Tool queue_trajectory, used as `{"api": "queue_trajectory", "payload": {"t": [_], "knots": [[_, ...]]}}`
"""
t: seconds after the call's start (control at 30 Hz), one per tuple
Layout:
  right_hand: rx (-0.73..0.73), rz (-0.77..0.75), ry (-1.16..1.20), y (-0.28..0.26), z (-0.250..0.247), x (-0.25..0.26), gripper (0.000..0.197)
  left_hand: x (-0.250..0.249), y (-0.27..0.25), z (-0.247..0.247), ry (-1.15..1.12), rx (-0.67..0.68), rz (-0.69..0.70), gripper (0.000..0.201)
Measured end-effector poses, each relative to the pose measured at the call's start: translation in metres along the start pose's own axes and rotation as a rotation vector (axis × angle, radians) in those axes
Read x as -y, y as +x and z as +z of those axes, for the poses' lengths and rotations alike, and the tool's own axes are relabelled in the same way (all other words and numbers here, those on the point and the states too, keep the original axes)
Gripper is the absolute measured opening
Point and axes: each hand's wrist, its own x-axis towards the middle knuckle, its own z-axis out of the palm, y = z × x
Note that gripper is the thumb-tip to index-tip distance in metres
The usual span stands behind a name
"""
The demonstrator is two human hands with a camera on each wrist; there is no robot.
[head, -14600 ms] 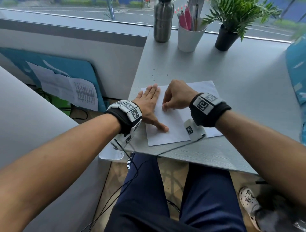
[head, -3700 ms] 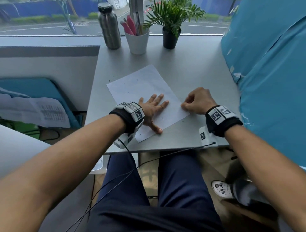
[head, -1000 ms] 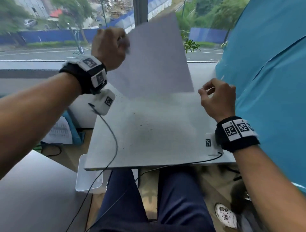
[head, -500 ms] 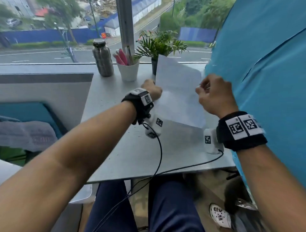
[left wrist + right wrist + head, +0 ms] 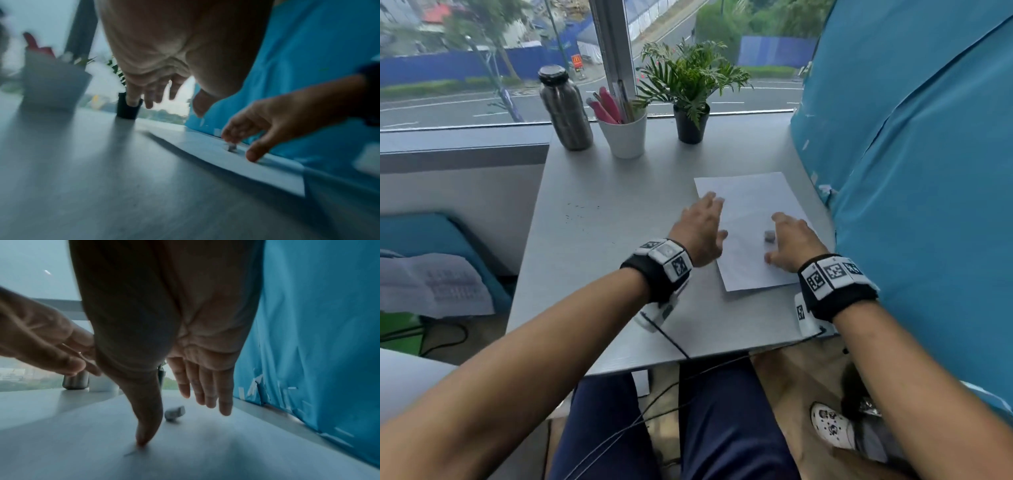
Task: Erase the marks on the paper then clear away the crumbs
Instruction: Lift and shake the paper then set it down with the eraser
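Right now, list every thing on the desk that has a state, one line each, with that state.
Paper: flat on the desk, at its right side.
Eraser: loose on the paper, ungripped.
Left hand: open, fingers spread, at the paper's left edge.
Right hand: open, thumb tip on the paper, beside the eraser.
Crumbs: scattered on the desk, left of the paper.
Bottle: upright, capped.
Cup: upright, holding pens.

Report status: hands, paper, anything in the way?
Left hand open, right hand open, thumb on paper. Paper flat on table, eraser on it. Crumbs left of paper; nothing blocking.
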Motion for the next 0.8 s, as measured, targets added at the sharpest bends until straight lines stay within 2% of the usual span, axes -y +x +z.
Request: {"api": "queue_trajectory", "payload": {"t": [0.07,0.13,0.17,0.23,0.33,0.5,0.7,0.8], "knots": [[-0.052,0.022,0.029,-0.013,0.002,-0.005,0.059,-0.015,-0.021,0.010,0.153,0.181,0.214,0.069],[-0.040,0.071,0.020,-0.028,0.004,-0.013,0.051,-0.025,-0.037,0.030,0.267,0.356,0.351,0.076],[-0.004,0.090,0.007,-0.034,0.005,-0.018,0.048,-0.029,-0.042,0.039,0.293,0.402,0.396,0.080],[0.062,0.092,-0.008,-0.041,0.005,-0.027,0.047,-0.036,-0.048,0.055,0.309,0.428,0.449,0.087],[0.105,0.053,-0.012,-0.043,0.001,-0.032,0.056,-0.051,-0.045,0.070,0.314,0.420,0.485,0.091],[0.125,0.022,-0.058,-0.040,0.000,-0.037,0.051,-0.050,-0.039,0.069,0.279,0.459,0.325,0.085],[0.157,0.034,-0.035,-0.050,0.009,-0.035,0.039,0.025,-0.079,0.031,0.240,0.513,0.065,0.096],[0.146,0.018,-0.031,-0.056,0.014,-0.031,0.049,0.054,-0.089,0.009,0.287,0.526,-0.121,0.102]]}}
